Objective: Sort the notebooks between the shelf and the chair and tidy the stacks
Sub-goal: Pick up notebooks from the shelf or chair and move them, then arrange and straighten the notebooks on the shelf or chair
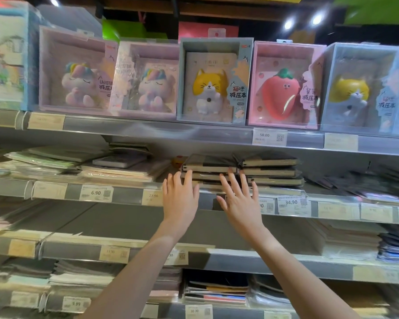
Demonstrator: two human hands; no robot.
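Two short stacks of dark grey notebooks with tan page edges lie side by side on the second shelf: the left stack [207,168] and the right stack [272,171]. My left hand [179,199] is raised in front of the left stack, fingers spread, fingertips at its front edge. My right hand [238,203] is spread too, its fingertips touching the gap between the two stacks. Neither hand holds anything. The chair is out of view.
The shelf rail [115,194] carries price tags. Flat pastel notebooks [115,169] lie to the left, wrapped dark ones [366,183] to the right. Boxed toy notebooks [213,81] stand on the shelf above. Lower shelves hold more notebook piles [217,291].
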